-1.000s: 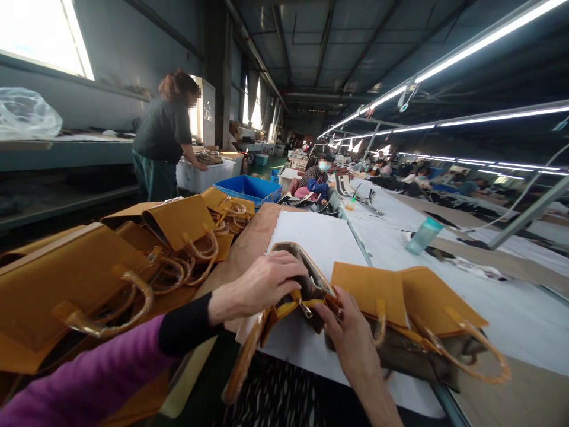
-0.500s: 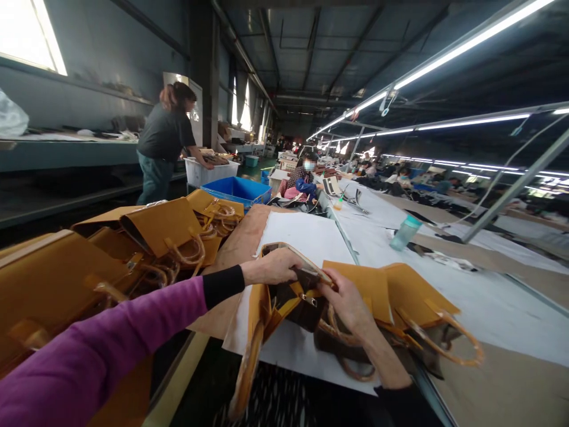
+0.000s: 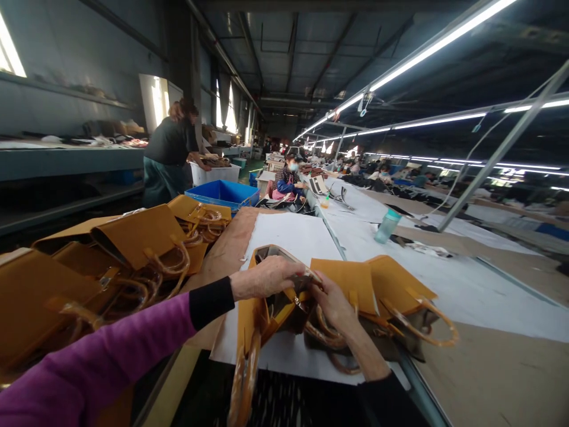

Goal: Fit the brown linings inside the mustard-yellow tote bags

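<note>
A mustard-yellow handbag (image 3: 249,320) stands open at the near edge of the white sheet (image 3: 288,228), its wrapped handle hanging over the edge. My left hand (image 3: 271,276) is closed on the bag's upper rim, fingers bent over it. My right hand (image 3: 331,302) pinches the same rim at its right end. Between the hands the dark lining and a small metal zip pull (image 3: 299,303) show. Just right of my right hand lie more yellow handbags (image 3: 395,281) with looped handles. The fingertips of my left hand are partly hidden by the rim.
A pile of yellow handbags (image 3: 137,237) fills the left side. Beyond it stand a blue bin (image 3: 222,193) and a white bin (image 3: 216,174), where a person (image 3: 166,154) bends. A teal bottle (image 3: 387,226) stands on the right table. Another person (image 3: 287,181) sits farther back.
The view has shifted slightly to the right. Both hands stay on the handbag's rim, and the left fingers have moved a little along it. The person by the bins bends lower.
</note>
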`<act>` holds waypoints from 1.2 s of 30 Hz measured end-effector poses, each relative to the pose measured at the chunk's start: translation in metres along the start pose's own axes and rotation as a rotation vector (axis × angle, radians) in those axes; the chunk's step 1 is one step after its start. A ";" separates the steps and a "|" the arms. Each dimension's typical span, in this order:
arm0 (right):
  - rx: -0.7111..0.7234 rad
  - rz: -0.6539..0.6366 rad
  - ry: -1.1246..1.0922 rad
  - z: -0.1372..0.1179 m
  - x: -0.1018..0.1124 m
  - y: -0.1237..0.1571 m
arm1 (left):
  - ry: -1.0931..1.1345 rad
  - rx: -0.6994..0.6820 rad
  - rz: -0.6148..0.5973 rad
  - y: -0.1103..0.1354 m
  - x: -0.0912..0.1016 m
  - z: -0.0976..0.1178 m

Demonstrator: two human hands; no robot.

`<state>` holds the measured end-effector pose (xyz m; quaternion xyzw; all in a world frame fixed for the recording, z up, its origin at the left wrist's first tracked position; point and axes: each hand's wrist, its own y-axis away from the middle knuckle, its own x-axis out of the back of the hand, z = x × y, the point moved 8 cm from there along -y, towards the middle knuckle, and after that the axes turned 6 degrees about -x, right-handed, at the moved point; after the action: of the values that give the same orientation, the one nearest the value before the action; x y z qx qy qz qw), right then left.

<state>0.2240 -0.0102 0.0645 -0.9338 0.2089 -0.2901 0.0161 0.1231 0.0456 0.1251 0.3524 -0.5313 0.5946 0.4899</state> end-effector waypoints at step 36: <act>0.023 0.051 0.268 -0.027 -0.013 -0.007 | -0.265 0.106 0.027 0.004 0.007 -0.036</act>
<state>0.2023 0.0041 0.0814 -0.8809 0.2293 -0.4139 0.0060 0.1209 0.0824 0.1243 0.4460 -0.5639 0.5765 0.3883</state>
